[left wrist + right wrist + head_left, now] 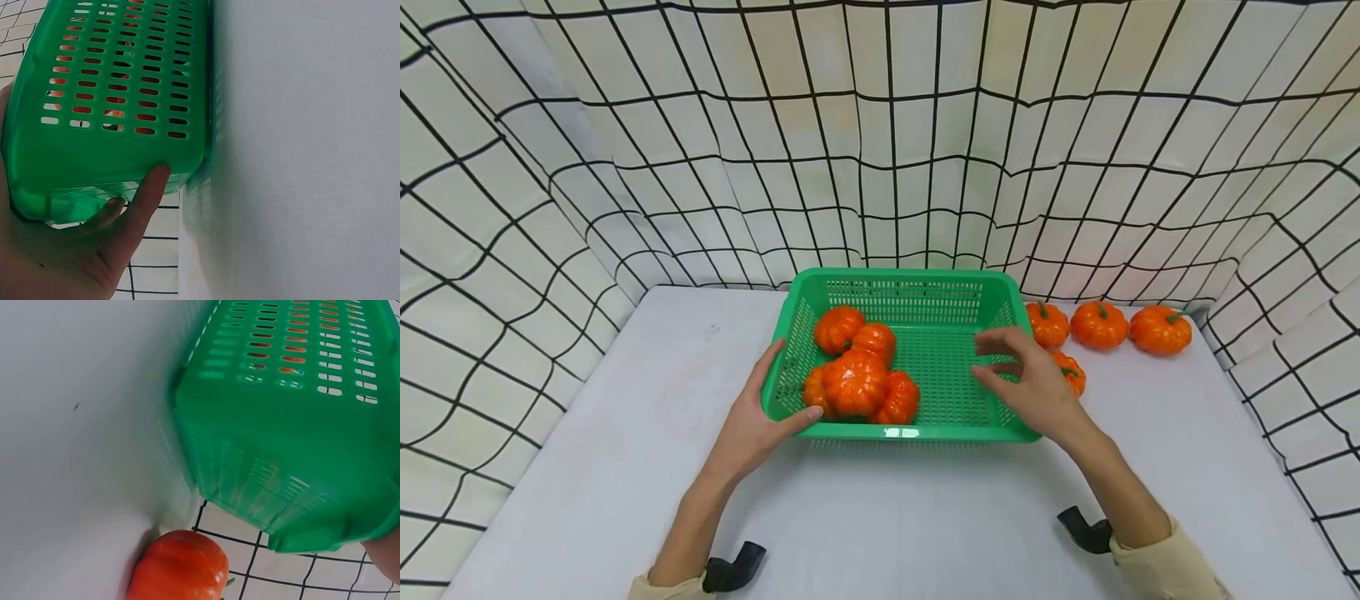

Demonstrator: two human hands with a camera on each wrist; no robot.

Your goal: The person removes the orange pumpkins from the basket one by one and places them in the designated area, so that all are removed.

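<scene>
White table (925,517), green basket (910,287), left hand (760,421) holding its corner

Right hand (1037,385) hides most of fourth loose pumpkin (1070,372) (behind basket (917,432) corner).

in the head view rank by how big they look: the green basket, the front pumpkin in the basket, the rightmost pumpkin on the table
1. green basket
2. front pumpkin in the basket
3. rightmost pumpkin on the table

The last two look close; the basket one sits nearer the camera, so their true order is unsure.

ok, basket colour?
Green, with slotted walls and floor. The basket shows best in the head view, with the left hand on its corner.
</scene>
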